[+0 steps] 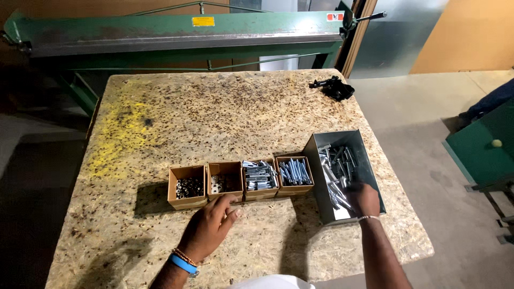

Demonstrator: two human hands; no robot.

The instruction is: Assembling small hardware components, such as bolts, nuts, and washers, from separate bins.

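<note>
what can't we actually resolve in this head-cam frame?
- Right hand, head view: fingers buried among bolts in the metal bin; whether the grip is closed on one is hidden.
- Left hand: fingertips at the second cardboard box; contact unclear.
- Small parts in the leftmost cardboard box: too small to tell nuts from washers.
- Black object at the table's far edge: too dark to identify.
- Both forearms: cut off by the bottom edge.
</note>
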